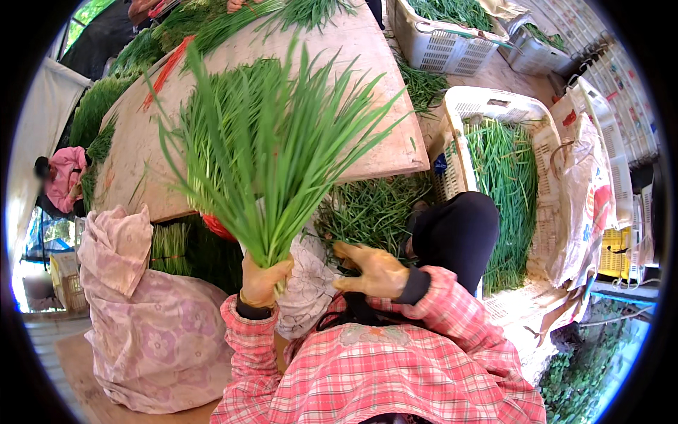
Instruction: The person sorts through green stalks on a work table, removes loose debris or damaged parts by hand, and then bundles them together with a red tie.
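A fanned-out bunch of garlic chives (272, 162) stands upright in my left hand (265, 281), whose gloved fingers close round the stems near their lower ends. The long green leaves spread upward over the table (381, 134) and hide part of it. Off to the right of the bunch, my right hand (374, 272), also gloved, holds nothing, with its fingers apart. Behind the held bunch, a pile of chives (229, 106) lies on the table. Loose chives (374, 215) are heaped on the ground beyond my right hand.
A white crate (452, 106) full of chives stands at my right, with a printed sack (583, 191) over its side. Another crate (441, 49) is at the back right. Flowered cloth (155, 339) covers something at my left. Red ties (168, 74) lie on the table; other people are beyond it.
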### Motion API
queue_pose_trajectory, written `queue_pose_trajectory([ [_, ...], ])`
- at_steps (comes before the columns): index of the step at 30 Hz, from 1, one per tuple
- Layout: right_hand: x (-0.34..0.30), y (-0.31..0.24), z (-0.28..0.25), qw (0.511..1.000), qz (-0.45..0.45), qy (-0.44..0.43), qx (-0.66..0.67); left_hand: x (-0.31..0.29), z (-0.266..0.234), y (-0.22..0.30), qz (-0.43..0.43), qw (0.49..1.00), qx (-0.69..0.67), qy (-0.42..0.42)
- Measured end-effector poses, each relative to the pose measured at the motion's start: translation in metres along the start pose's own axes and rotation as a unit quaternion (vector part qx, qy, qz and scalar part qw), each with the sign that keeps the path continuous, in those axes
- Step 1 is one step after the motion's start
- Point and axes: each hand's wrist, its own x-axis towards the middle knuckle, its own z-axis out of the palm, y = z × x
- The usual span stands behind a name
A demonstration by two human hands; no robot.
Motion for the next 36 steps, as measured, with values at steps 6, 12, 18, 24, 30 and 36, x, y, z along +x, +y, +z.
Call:
queue_pose_trajectory([
  [6, 0.059, 0.008, 0.038, 0.930, -0.111, 0.056, 0.345, 0.024, 0.049, -0.031, 0.280, 0.867, 0.409, 0.047],
  [12, 0.046, 0.033, 0.041, 0.739, 0.022, 0.086, 0.668, 0.007, 0.065, -0.052, 0.241, 0.788, 0.562, 0.066],
  [18, 0.050, 0.037, 0.038, 0.713, 0.057, 0.104, 0.691, -0.012, 0.076, -0.054, 0.219, 0.784, 0.579, 0.041],
  [24, 0.043, 0.036, 0.021, 0.724, 0.044, 0.083, 0.683, -0.010, 0.061, -0.046, 0.183, 0.974, 0.110, -0.069],
  [30, 0.040, 0.032, 0.016, 0.759, -0.003, 0.074, 0.647, -0.009, 0.041, -0.039, -0.028, 0.991, -0.099, -0.085],
  [36, 0.048, 0.056, 0.026, 0.833, -0.025, 0.062, 0.550, -0.002, 0.032, -0.052, -0.214, 0.940, -0.148, -0.219],
])
